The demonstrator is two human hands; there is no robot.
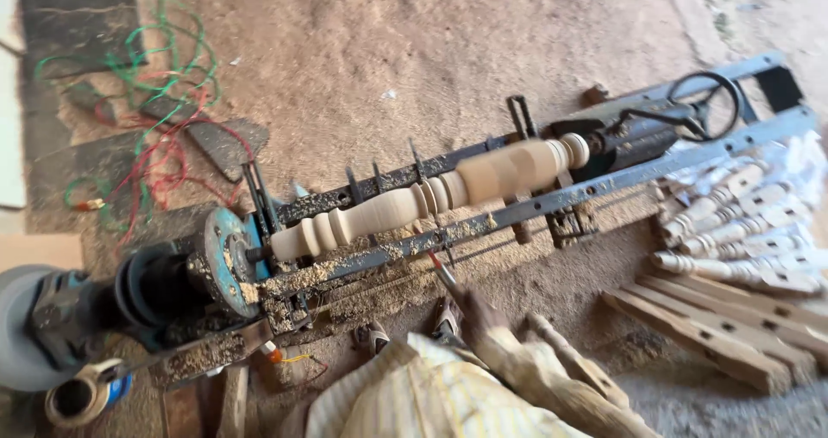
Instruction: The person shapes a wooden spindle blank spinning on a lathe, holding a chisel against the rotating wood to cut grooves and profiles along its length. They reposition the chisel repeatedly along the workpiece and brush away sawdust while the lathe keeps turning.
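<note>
A pale turned wooden spindle (431, 198) is mounted lengthwise in a lathe (552, 198) that lies on the sawdust floor. It runs from a blue faceplate (226, 261) at the left to the tailstock (642, 136) at the right. My right hand (479, 313), dusty with wood powder, grips a thin tool with a red shaft (440, 270). The tool's tip points up at the lathe's front rail, just below the middle of the spindle. My left hand is not visible.
Several finished turned spindles (742, 231) lie stacked at the right, with mortised wooden bars (707, 339) in front of them. A grey motor (34, 326) sits at the far left. Tangled green and red wires (159, 102) lie behind. My striped clothing (414, 399) fills the bottom edge.
</note>
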